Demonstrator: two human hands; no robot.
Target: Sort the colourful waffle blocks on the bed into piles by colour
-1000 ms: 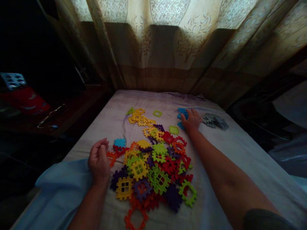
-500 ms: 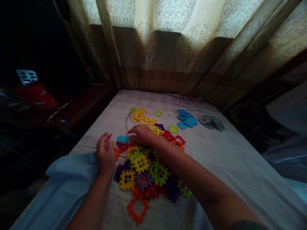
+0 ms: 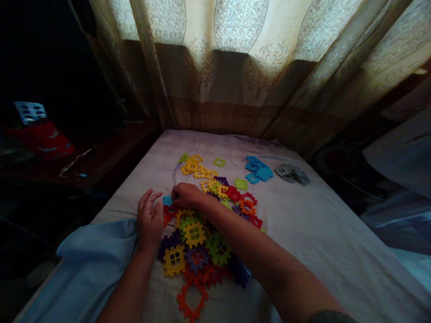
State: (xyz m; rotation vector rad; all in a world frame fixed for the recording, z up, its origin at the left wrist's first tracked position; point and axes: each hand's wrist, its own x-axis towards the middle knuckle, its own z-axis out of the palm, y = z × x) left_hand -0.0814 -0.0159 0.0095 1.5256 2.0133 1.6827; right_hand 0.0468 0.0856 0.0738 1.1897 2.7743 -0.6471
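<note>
Colourful plastic pieces with notched edges lie heaped on a pale sheet. My right hand (image 3: 187,196) reaches over the upper left of the heap, its fingers pinched at the edge of a light blue piece (image 3: 167,200). Left of that piece, my left hand (image 3: 150,215) is held with its fingers apart and nothing in it. Nearest me in the heap are a yellow window piece (image 3: 174,260), a purple piece (image 3: 197,257), a green piece (image 3: 218,248) and an orange frame piece (image 3: 182,298). My right forearm covers part of the heap.
Beyond the heap are yellow pieces (image 3: 192,167), a blue pile (image 3: 257,170) and a grey pile (image 3: 292,174). Light blue cloth (image 3: 97,251) lies at the left edge of the bed. A dark table (image 3: 111,146) holds a red item (image 3: 49,140). A curtain (image 3: 229,89) hangs behind.
My right hand has moved left to the light blue piece and its fingers have closed at it. The fingers of my left hand have spread a little. The view has shifted slightly.
</note>
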